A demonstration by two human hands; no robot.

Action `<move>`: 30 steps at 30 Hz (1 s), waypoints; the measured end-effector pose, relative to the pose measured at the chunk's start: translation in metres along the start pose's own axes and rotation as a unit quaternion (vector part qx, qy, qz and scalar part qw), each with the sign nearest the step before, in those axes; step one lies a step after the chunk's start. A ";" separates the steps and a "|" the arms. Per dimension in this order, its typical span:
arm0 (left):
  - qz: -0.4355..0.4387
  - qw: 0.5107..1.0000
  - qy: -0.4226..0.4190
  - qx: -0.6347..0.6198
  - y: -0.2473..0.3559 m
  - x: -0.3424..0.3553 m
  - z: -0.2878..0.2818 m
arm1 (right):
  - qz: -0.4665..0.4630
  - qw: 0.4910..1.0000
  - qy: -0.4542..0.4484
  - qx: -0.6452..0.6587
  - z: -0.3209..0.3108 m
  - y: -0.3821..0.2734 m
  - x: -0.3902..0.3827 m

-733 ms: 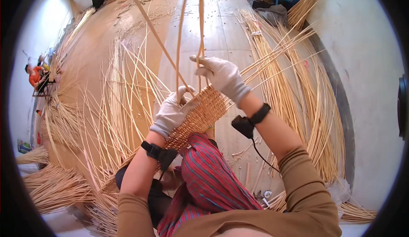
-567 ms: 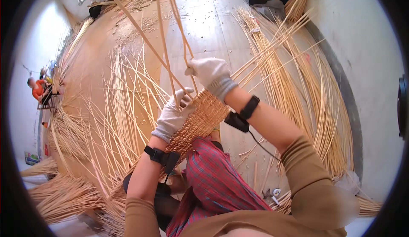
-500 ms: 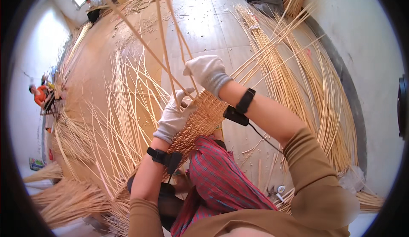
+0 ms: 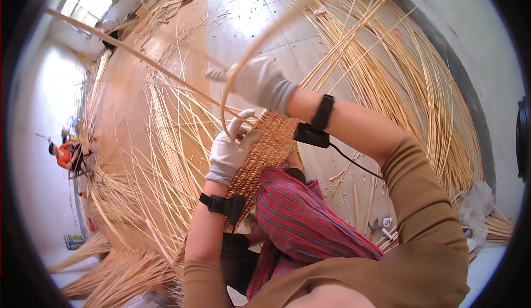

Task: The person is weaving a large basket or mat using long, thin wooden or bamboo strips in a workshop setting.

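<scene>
A tightly woven wicker panel [image 4: 272, 136] stands in front of my knees, with long pale rods rising from its upper edge. My left hand [image 4: 229, 152], in a white glove, is closed round that edge and the rod bases there. In its white glove, my right hand [image 4: 259, 84] is above the edge, partly smeared by motion, closed at a wicker rod [image 4: 224, 102] that curves sharply up and to the right. Another rod [image 4: 160, 71] slants away to the upper left. The right fingertips are blurred.
Loose rods [image 4: 166, 136] fan out on the floor to the left; thick bundles [image 4: 409, 109] lie along the right wall. Bundled ends [image 4: 121, 269] sit at the lower left. Pliers [image 4: 376, 228] lie right of my knees. A person in orange [image 4: 63, 156] sits far left.
My right hand has swung left, and a rod that stood nearly straight now bends to the right. The left hand keeps its place at the woven edge. The whole view has shifted slightly.
</scene>
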State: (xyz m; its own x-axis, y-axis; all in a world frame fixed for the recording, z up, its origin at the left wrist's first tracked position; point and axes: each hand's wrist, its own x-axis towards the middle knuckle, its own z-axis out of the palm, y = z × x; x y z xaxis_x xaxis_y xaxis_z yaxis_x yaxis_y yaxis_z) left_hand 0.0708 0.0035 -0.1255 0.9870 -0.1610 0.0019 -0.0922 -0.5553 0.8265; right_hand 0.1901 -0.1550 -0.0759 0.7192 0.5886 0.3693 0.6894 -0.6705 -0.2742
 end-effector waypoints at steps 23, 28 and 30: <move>0.001 0.999 -0.016 -0.052 -0.013 0.002 0.001 | 0.331 0.651 0.194 0.655 0.041 0.041 -0.111; 0.016 1.000 -0.016 0.014 0.004 -0.005 -0.009 | 0.316 0.712 0.085 0.621 0.050 0.043 -0.116; -0.013 1.000 -0.021 0.001 0.012 -0.015 -0.011 | 0.315 0.620 0.113 0.710 0.057 0.037 -0.118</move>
State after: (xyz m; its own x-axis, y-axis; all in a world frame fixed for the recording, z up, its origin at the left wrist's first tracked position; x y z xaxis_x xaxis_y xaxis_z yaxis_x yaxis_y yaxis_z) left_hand 0.0566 0.0083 -0.1095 0.9825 -0.1809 -0.0434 -0.0671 -0.5621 0.8243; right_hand 0.1354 -0.2236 -0.1802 0.9644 0.2262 -0.1370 -0.2254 0.4322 -0.8732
